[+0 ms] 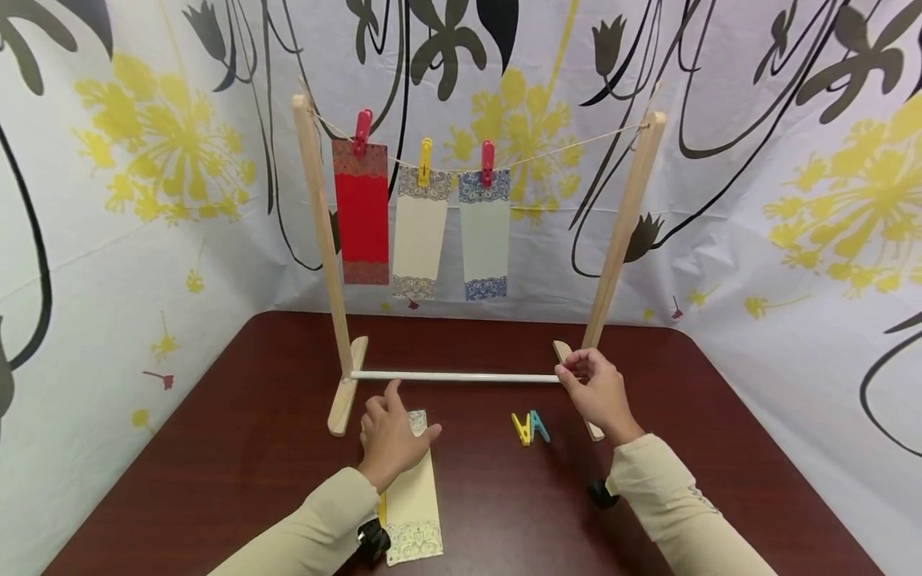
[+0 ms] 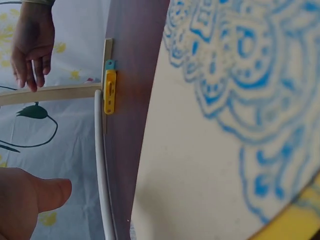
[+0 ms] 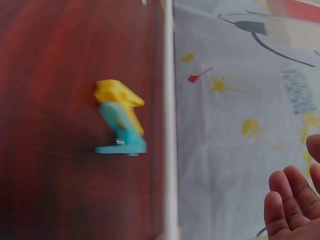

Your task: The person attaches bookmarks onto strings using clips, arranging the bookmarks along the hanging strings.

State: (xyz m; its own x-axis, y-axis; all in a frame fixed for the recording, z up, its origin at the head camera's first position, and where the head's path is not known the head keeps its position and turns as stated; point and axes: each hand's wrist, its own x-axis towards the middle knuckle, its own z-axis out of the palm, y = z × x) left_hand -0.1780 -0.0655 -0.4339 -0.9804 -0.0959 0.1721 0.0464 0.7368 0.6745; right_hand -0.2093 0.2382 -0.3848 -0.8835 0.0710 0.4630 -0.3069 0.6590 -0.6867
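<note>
Pale yellow card (image 1: 416, 502), both ends patterned, left of yellow and blue clothespins (image 1: 523, 433)

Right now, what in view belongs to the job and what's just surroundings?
Job, apparently:
- wooden frame, string
- hanging red strip, cream strip, pale blue strip
- yellow peg, blue peg on the table
- loose pale yellow strip by the left hand

Just surroundings:
- table
- patterned cloth behind
- dark devices at the wrists

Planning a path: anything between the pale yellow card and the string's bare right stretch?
Yes: in the head view, the white bar crosses low between the card and the string, and the left hand covers part of the card's far end.
</note>
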